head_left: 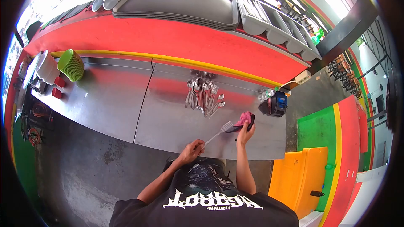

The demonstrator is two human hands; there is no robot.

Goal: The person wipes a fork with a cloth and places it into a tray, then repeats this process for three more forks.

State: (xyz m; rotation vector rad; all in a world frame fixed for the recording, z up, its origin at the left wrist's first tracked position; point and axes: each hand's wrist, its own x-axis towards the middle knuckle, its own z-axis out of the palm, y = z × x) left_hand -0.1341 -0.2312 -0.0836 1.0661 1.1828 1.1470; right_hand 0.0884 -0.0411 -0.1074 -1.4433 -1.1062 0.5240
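My left hand (193, 150) is closed around the handle end of a metal fork (217, 133), close to the table's front edge. The fork slants up to the right, its tines right beside the cloth. In my right hand (245, 134) is a bunched pink and black cloth (243, 120), gripped between thumb and fingers. Beyond both hands, a pile of spoons (205, 93) lies on the steel table (168, 120), mostly with bowls pointing away from me. A few spoons lie loose at the pile's right side.
Stacked green bowls (71, 65), white bowls (47, 68) and red cups (57, 93) stand at the table's left end. A dark blue pouch (277, 104) and a clear bottle (266, 95) sit at right. Dark trays (176, 2) and a grey cutlery holder (275, 25) rest on the red ledge.
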